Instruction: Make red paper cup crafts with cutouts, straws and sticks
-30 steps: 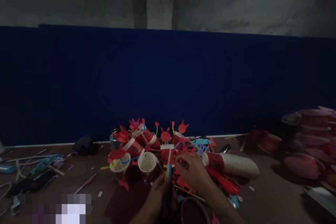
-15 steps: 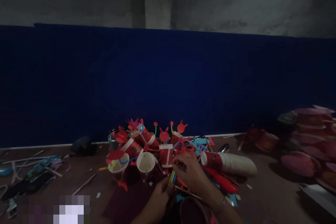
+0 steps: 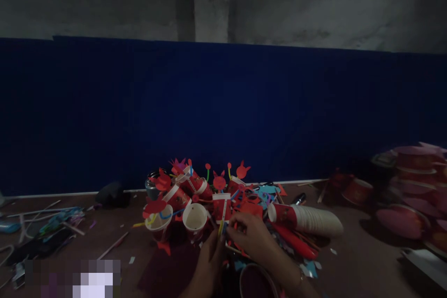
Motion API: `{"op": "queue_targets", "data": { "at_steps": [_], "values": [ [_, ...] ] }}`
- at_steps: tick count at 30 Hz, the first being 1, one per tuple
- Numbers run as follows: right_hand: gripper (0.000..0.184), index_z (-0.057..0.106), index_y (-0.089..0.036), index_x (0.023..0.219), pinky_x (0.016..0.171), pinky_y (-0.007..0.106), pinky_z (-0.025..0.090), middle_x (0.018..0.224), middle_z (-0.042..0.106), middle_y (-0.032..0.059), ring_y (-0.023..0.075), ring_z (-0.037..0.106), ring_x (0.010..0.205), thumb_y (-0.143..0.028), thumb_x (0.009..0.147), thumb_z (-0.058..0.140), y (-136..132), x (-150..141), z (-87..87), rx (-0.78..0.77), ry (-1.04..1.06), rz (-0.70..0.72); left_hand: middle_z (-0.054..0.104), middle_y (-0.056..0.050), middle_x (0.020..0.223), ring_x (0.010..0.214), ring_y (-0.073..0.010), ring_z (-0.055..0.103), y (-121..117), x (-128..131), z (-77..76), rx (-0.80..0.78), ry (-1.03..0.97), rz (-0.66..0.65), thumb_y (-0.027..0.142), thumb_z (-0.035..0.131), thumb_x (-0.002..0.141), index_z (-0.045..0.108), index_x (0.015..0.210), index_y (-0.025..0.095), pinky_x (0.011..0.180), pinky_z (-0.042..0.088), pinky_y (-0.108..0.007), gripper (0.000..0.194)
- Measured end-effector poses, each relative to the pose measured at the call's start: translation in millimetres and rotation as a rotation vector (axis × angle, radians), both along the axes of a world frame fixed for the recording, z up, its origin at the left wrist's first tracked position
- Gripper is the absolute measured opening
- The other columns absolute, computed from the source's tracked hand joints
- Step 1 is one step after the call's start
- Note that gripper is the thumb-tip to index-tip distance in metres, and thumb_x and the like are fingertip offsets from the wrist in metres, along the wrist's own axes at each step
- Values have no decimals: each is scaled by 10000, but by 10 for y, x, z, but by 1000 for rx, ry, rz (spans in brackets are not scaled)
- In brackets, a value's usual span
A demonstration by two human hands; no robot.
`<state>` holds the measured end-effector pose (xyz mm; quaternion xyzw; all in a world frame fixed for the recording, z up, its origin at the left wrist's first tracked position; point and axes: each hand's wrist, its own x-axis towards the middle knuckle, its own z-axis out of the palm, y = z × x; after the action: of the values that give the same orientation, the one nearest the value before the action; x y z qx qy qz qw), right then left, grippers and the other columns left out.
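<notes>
My left hand (image 3: 210, 253) is closed around a few drinking straws (image 3: 222, 228), yellow and blue, which stick up past its fingertips. Close beside it on the right, my right hand (image 3: 250, 235) has its fingers curled and pinched near the straws' upper ends. Whatever may be between those fingertips is too small and dark to make out. Just behind both hands stands a red paper cup (image 3: 221, 207) with a red cut-out head above it. An open paper cup (image 3: 194, 220) stands to the left of it, showing its white inside.
Several red cups with paper figures and bent straws crowd the middle. A stack of paper cups (image 3: 310, 220) lies on its side at right, by a red tool-like object (image 3: 295, 241). A dark round container (image 3: 257, 281) sits nearest me. Straws and scraps (image 3: 57, 223) litter the left, before a blue wall panel (image 3: 223, 111).
Both hands have moved slightly upward, with the straws now more upright in front of the red cup. The left hand's fingers point further up. The view has shifted a little.
</notes>
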<state>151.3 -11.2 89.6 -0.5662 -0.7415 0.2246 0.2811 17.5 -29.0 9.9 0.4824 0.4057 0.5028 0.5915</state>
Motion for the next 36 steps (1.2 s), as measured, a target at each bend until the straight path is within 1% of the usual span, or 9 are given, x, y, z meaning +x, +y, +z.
{"op": "queue_targets", "data": {
  "at_steps": [3, 7, 11, 14, 19, 23, 27, 31, 36],
  "values": [
    [142, 653, -189, 637, 559, 219, 332, 523, 592, -17, 121, 518, 527, -224, 703, 532, 4, -15, -4, 9, -33, -10, 667, -94, 986, 929, -243, 579, 6, 15, 15, 62, 5, -60, 568, 516, 764, 588, 1112, 152, 800, 449, -300, 547],
    [135, 661, -198, 637, 604, 234, 342, 567, 625, -6, 134, 552, 575, -213, 695, 541, -4, -16, 9, 36, -75, -11, 674, -86, 952, 907, -238, 579, 16, 16, 21, 94, 41, -66, 544, 487, 796, 593, 1099, 147, 793, 451, -305, 510],
    [135, 668, -214, 643, 609, 246, 337, 593, 646, 3, 146, 561, 588, -217, 705, 548, -22, -10, 32, 44, -120, -17, 677, -94, 942, 897, -240, 581, -2, 18, 62, 122, 53, -68, 542, 496, 791, 611, 1056, 136, 786, 451, -297, 498],
    [123, 676, -223, 663, 658, 275, 334, 614, 658, 10, 163, 568, 626, -225, 709, 562, -23, -4, 31, 59, -177, -44, 680, -94, 939, 887, -237, 585, -27, 11, 89, 115, 40, -82, 546, 500, 785, 607, 1054, 144, 778, 452, -291, 495],
    [126, 676, -228, 693, 707, 313, 318, 648, 664, 20, 189, 573, 687, -259, 737, 562, -26, -5, 24, 70, -254, -53, 688, -92, 900, 860, -236, 581, -32, -20, 44, 114, 84, -71, 562, 539, 747, 620, 1024, 162, 750, 452, -280, 492],
    [130, 671, -225, 686, 729, 329, 314, 658, 667, 23, 202, 581, 715, -273, 748, 568, -35, -20, 46, 56, -271, -63, 686, -77, 812, 765, -215, 593, -22, -11, 44, 129, 146, -77, 539, 484, 796, 615, 1020, 154, 689, 452, -272, 464],
    [140, 670, -219, 683, 739, 336, 318, 689, 681, 36, 207, 585, 731, -308, 751, 587, -39, -27, 69, 43, -269, -74, 683, -74, 799, 759, -209, 596, -23, -1, 87, 154, 162, -66, 527, 471, 810, 612, 996, 159, 683, 448, -261, 435],
    [170, 674, -213, 685, 746, 337, 327, 688, 688, 40, 212, 595, 732, -369, 728, 623, -35, -21, 70, 26, -252, -83, 673, -71, 775, 748, -201, 583, -27, -8, 95, 146, 153, -90, 540, 475, 803, 617, 939, 157, 668, 442, -251, 431],
    [179, 684, -212, 662, 672, 299, 345, 635, 678, 35, 194, 597, 660, -378, 707, 635, -33, -10, 107, -2, -264, -86, 668, -79, 795, 766, -212, 572, -57, -29, 154, 149, 152, -119, 537, 489, 796, 624, 967, 164, 702, 436, -271, 432]
  ]
}}
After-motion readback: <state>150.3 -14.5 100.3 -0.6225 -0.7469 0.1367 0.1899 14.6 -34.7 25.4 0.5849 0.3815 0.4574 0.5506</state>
